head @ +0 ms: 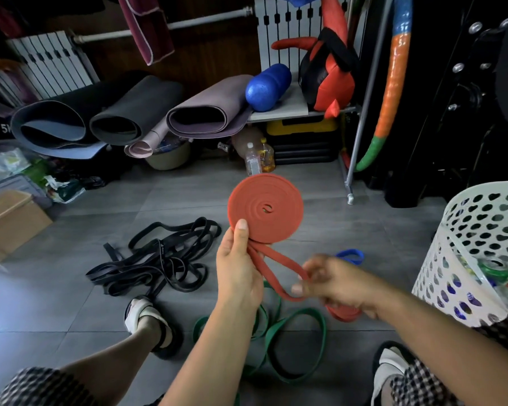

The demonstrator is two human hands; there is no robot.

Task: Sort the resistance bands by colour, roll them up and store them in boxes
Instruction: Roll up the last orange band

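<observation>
One red band (pixel 266 208), flat spiral coil | left hand (pixel 238 268) pinches rim — right hand (pixel 338 284) pinches looped tail

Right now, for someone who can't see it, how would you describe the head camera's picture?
A person's left hand holds up a nearly rolled red band while the right hand pinches its loose tail. Below, on the grey floor, lie tangled black bands, green bands and a blue band.
</observation>
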